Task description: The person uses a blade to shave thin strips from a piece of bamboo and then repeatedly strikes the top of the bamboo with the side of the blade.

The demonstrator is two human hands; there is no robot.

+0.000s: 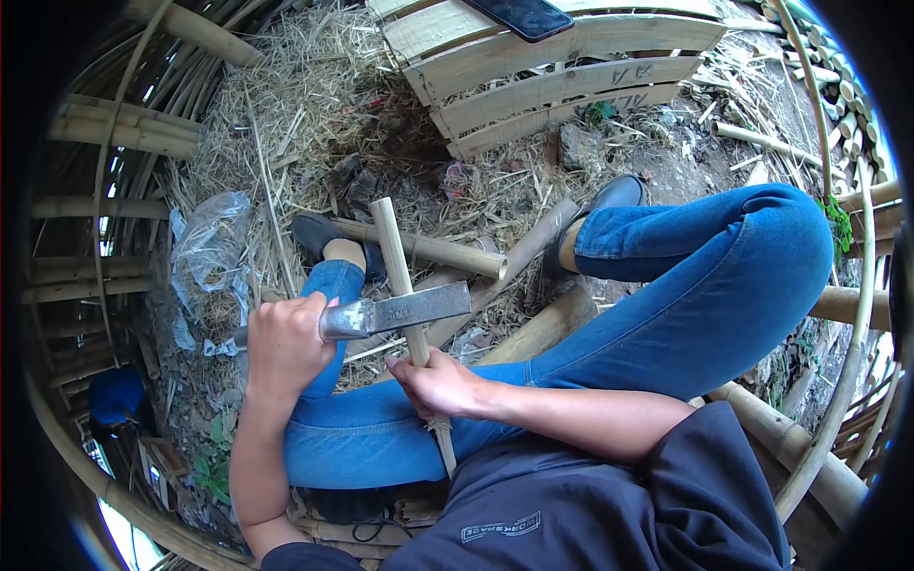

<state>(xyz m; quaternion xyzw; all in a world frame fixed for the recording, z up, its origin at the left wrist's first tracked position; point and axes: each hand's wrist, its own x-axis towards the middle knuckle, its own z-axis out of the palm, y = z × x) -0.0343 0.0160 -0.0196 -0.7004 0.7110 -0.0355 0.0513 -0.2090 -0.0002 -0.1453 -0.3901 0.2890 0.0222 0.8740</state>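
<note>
My left hand [286, 343] is closed around the grey handle of a heavy, square-ended chopping knife [419, 306]. Its flat metal blade points right and crosses over a split bamboo stick [392, 238]. The stick stands steeply tilted, with its pale upper end above the blade and its lower end, frayed partway down, near my lap. My right hand [443, 383] is wrapped round the stick just below the blade, above my jeans-clad thigh [381, 438]. Part of the knife's handle is hidden inside my left fist.
Cut bamboo poles [428, 249] lie on the straw-strewn ground [295, 105] by my feet. A slatted wooden crate [571, 86] with a phone [524, 14] on it stands ahead. At left is a clear plastic bag [211, 243]. Bamboo railings [847, 400] surround me.
</note>
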